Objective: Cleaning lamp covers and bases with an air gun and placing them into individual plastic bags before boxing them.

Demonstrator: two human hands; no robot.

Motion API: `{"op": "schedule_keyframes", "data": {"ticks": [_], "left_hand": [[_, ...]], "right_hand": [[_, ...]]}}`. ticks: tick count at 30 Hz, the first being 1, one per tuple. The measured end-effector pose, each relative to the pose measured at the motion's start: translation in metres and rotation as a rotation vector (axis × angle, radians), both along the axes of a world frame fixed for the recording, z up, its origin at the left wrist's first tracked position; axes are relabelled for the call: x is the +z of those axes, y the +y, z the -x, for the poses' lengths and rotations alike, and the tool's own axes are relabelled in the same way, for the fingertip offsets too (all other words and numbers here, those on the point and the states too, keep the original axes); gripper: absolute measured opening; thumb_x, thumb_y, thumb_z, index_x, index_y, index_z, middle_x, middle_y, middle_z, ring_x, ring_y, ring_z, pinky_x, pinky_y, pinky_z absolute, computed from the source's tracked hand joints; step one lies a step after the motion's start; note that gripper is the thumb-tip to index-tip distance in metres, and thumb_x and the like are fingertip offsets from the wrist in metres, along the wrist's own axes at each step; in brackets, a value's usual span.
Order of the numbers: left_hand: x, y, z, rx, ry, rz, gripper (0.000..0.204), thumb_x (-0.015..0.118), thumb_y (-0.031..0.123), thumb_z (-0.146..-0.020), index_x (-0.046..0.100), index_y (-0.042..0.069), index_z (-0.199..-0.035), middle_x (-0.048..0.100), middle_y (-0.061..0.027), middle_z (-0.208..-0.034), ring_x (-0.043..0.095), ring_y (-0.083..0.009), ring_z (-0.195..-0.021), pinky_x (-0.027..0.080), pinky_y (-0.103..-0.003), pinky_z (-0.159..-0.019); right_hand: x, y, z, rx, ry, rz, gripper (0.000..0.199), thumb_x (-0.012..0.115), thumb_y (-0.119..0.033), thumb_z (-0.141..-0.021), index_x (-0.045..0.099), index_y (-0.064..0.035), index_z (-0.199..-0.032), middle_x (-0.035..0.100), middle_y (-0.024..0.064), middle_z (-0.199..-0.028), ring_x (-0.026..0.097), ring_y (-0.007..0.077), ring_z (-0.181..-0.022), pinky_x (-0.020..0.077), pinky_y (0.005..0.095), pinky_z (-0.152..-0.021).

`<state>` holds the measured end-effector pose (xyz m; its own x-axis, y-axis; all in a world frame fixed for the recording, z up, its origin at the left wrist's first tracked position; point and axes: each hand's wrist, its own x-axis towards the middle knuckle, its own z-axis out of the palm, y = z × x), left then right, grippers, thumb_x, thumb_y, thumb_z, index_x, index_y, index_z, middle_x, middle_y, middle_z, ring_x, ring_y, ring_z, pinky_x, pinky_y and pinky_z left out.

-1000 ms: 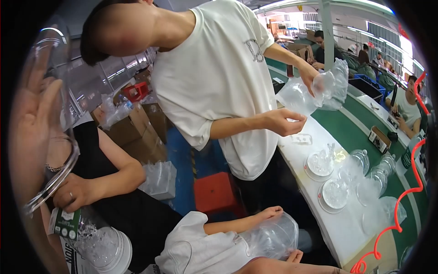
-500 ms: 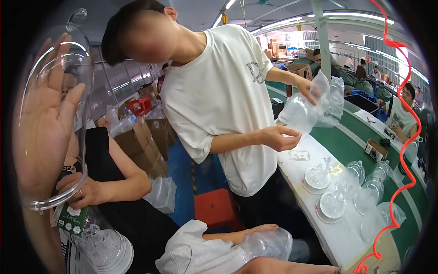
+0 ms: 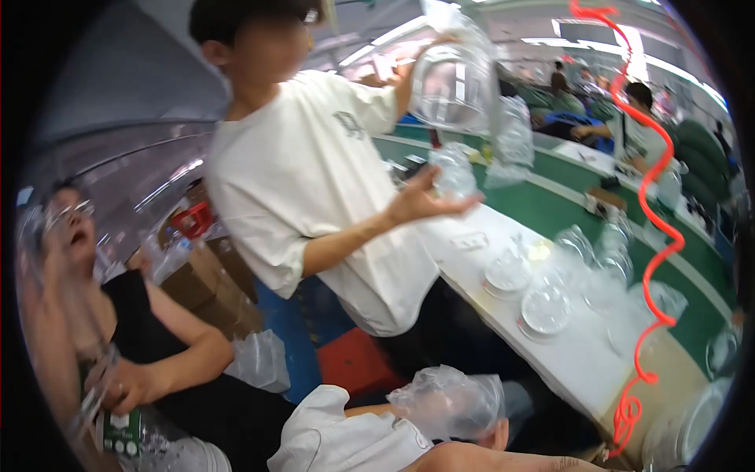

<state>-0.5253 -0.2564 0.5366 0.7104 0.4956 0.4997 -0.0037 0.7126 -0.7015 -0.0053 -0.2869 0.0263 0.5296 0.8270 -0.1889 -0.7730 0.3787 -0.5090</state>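
Note:
My left hand (image 3: 47, 334) is a blurred smear at the left rim, against a clear plastic dome (image 3: 79, 259) that also smears across the seated person behind it. My right arm in a white sleeve comes in from the bottom edge. My right hand (image 3: 409, 409) is wrapped in a crumpled clear plastic bag (image 3: 452, 401) with a clear item inside and grips it low in the middle; the fingers are hidden by the bag.
A standing person in a white shirt (image 3: 314, 189) lifts a bagged clear dome (image 3: 456, 82) overhead. A seated person in black (image 3: 165, 354) is at the left. A long white-and-green table (image 3: 550, 362) on the right carries several clear lids; a red coiled cord (image 3: 653, 236) hangs there. Cardboard boxes (image 3: 208, 287) stand behind.
The view has swung upward and to the right. My left hand and its dome have slid to the left rim and blurred. The standing person has raised the bagged dome overhead.

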Motion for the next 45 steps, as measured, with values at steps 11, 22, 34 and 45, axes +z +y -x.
{"op": "schedule_keyframes", "data": {"ticks": [11,22,34,45], "left_hand": [[-0.345,0.226,-0.233,-0.267,1.132,-0.562,0.019,0.045,0.021,-0.085,0.048,0.005,-0.095,0.047,-0.0051,-0.087,0.045,-0.0174,-0.083,0.035,-0.029,-0.071],[-0.576,0.152,-0.488,-0.055,1.977,-0.990,0.011,0.052,0.009,-0.078,0.055,0.005,-0.089,0.053,-0.0048,-0.075,0.051,-0.0143,-0.070,0.043,-0.031,-0.060],[-0.551,0.149,-0.482,-0.116,2.085,-0.952,0.015,0.052,0.010,-0.079,0.054,0.007,-0.093,0.052,-0.0035,-0.074,0.049,-0.0139,-0.068,0.042,-0.029,-0.060],[-0.535,0.146,-0.487,-0.221,1.790,-0.910,0.008,0.048,0.011,-0.083,0.053,0.007,-0.088,0.056,-0.0063,-0.073,0.055,-0.0174,-0.066,0.046,-0.030,-0.057]], "right_hand": [[-0.014,-0.012,-0.032,-0.476,-0.633,0.614,0.027,0.050,-0.014,-0.086,0.047,-0.0025,-0.110,0.053,0.0060,-0.106,0.051,0.0153,-0.096,0.0394,0.0244,-0.080],[0.102,-0.002,-0.020,-0.456,-1.447,0.620,0.044,0.068,-0.017,-0.062,0.055,-0.0051,-0.103,0.047,0.0146,-0.116,0.040,0.0330,-0.112,0.0301,0.0416,-0.094],[0.094,0.011,-0.017,-0.657,-1.496,0.893,0.031,0.071,-0.015,-0.053,0.061,-0.0106,-0.083,0.047,0.0043,-0.077,0.044,0.0224,-0.073,0.0339,0.0334,-0.069],[0.087,-0.001,-0.036,-0.673,-1.410,0.826,0.026,0.067,-0.006,-0.053,0.058,-0.0076,-0.077,0.044,0.0019,-0.060,0.040,0.0176,-0.057,0.0331,0.0289,-0.054]]}}
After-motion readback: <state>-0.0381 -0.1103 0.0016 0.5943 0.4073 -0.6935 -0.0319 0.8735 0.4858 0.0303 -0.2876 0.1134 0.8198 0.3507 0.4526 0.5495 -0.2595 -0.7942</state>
